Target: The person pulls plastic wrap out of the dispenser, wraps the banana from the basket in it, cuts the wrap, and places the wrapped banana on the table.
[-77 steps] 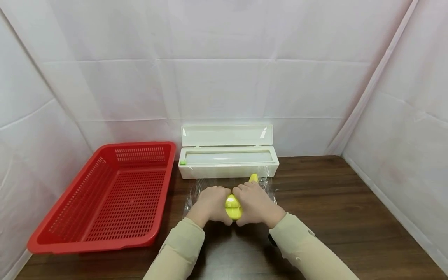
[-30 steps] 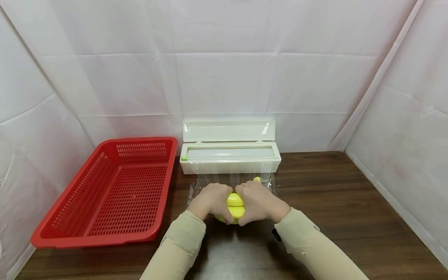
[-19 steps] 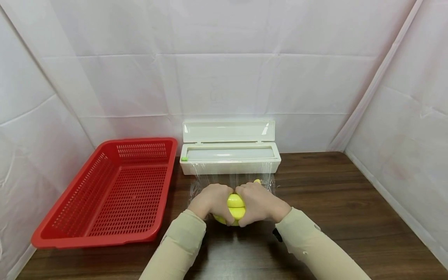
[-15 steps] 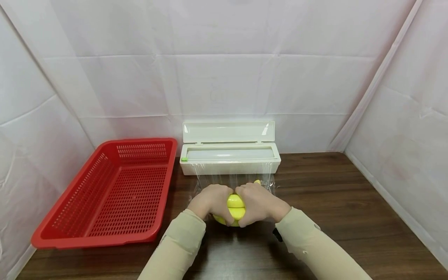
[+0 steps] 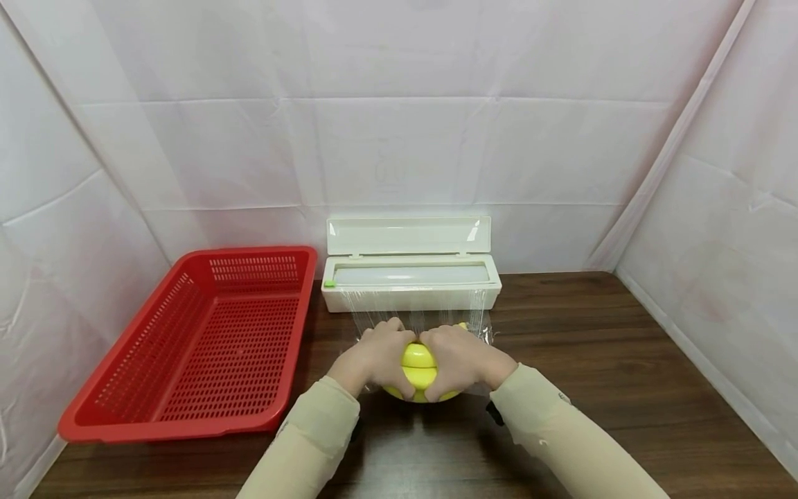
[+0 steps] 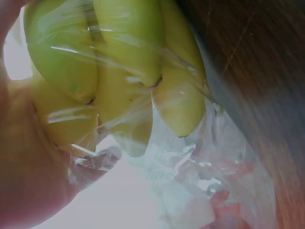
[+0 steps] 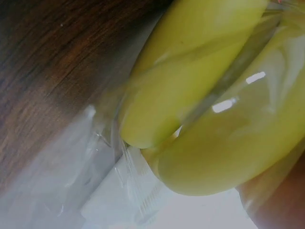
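A bunch of yellow bananas (image 5: 419, 374) lies at the middle of the table under both hands. My left hand (image 5: 377, 353) grips its left side and my right hand (image 5: 463, 357) its right side, thumbs toward me. Clear cling film (image 5: 424, 320) stretches from the white dispenser (image 5: 328, 300) to the bunch. In the left wrist view, film lies tight and creased over the banana tips (image 6: 128, 105), with loose film (image 6: 248, 191) beyond them. The right wrist view shows glossy film over two bananas (image 7: 200, 162) and a loose film edge (image 7: 71, 186). Most fingertips are hidden.
The dispenser's lid (image 5: 408, 237) stands raised against the white cloth wall (image 5: 399, 152), with the film roll (image 5: 411, 275) visible inside. A red plastic basket (image 5: 296, 339) with slotted walls stands to the left. Dark wooden table (image 5: 592, 360) extends to the right.
The bunch has turned under my hands and come slightly away from the dispenser, with the film drawn tauter. Just now my left fingers have lifted and shifted their grip on it.
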A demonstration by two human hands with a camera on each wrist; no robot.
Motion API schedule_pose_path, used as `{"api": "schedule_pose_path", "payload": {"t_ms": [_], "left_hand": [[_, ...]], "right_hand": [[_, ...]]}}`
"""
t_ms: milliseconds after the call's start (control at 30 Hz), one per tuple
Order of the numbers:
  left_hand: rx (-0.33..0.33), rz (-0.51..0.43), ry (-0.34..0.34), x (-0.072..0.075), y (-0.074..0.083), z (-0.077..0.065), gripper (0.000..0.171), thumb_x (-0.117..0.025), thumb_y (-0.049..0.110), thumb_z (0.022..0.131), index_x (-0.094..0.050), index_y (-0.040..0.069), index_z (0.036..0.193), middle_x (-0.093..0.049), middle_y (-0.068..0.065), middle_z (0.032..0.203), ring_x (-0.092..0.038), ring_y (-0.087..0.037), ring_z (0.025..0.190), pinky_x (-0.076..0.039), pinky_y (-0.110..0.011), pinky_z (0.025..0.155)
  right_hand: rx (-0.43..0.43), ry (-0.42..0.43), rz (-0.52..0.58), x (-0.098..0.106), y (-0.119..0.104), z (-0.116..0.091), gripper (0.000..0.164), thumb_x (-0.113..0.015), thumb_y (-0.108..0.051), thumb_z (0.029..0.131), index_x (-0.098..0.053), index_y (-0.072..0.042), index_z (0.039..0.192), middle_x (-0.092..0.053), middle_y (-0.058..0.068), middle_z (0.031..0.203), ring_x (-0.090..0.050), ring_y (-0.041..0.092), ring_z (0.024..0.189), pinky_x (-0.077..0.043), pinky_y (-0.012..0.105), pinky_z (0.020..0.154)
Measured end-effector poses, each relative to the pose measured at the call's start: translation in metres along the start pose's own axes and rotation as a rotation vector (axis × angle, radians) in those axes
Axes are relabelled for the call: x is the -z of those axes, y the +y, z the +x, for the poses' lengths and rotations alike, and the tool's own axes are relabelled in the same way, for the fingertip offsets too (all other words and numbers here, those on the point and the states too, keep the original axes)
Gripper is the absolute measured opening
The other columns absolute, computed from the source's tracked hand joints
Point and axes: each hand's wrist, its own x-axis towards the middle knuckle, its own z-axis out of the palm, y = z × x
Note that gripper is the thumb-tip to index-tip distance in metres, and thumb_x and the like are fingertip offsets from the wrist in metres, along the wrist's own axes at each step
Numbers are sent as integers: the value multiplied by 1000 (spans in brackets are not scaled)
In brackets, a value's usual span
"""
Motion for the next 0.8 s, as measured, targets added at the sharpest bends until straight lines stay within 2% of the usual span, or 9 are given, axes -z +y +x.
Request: {"api": "schedule_pose_path", "payload": {"t_ms": [133, 300, 433, 600, 800], "left_hand": [[-17, 70, 94, -5, 1, -7, 72, -84, 36, 53, -58, 15, 117, -48, 1, 99, -44, -18, 91, -35, -40, 85], [-65, 234, 227, -16, 6, -14, 94, -83, 43, 54, -47, 9, 133, -49, -5, 117, -47, -23, 106, -40, -42, 92], [-82, 382, 300, -23, 9, -19, 110, -83, 50, 52, -36, 6, 141, -46, -7, 128, -45, -24, 118, -40, -40, 100], [-114, 533, 378, -28, 9, -22, 113, -83, 55, 49, -32, 10, 140, -43, -5, 128, -42, -24, 121, -35, -38, 106], [-162, 631, 478, -33, 8, -21, 106, -84, 51, 50, -35, 13, 136, -43, -5, 124, -43, -23, 115, -37, -37, 103]], "right_hand": [[-29, -35, 58, 3, 0, 1, 39, -76, -37, 52, -52, -20, 77, -52, -10, 65, -46, 6, 54, -40, 22, 50], [-31, -85, 142, 5, 4, 5, 39, -75, -31, 53, -56, -16, 84, -56, -7, 69, -49, 7, 55, -44, 23, 51], [-28, -121, 185, 9, 7, 7, 40, -74, -30, 53, -56, -18, 86, -57, -7, 71, -52, 7, 57, -46, 23, 53], [-50, -162, 241, 16, 9, 8, 38, -73, -29, 54, -57, -20, 87, -58, -8, 73, -55, 8, 60, -49, 25, 56], [-92, -207, 295, 23, 11, 10, 33, -71, -28, 53, -57, -17, 81, -58, -5, 72, -55, 9, 60, -50, 26, 56]]}}
